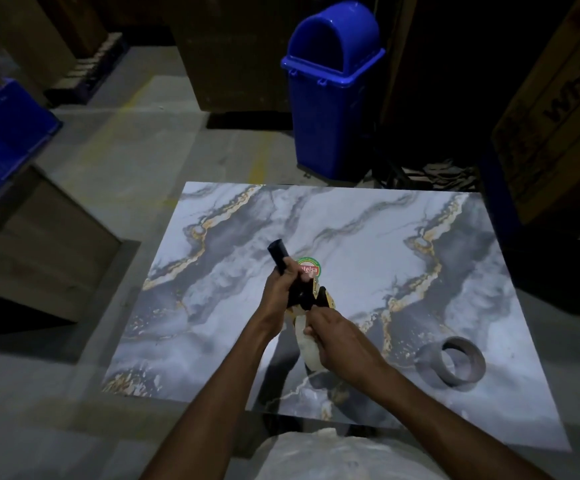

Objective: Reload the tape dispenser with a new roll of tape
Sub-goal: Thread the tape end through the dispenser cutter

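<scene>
Above the marble-patterned table point(350, 237), my left hand point(278, 292) grips the black tape dispenser point(299, 289) by its handle, whose end points up and away from me. My right hand point(337, 337) holds a pale roll of tape point(307, 344) right below the dispenser's head, fingers curled round it. Part of the roll is hidden by that hand. A grey cardboard tape core point(461, 367) lies on the table to the right, apart from both hands.
A round green and red sticker point(311, 268) is on the table behind the dispenser. A blue lidded bin point(330, 88) stands beyond the table. Cardboard boxes point(555, 116) are at the right and left, a blue crate point(1, 140) at far left.
</scene>
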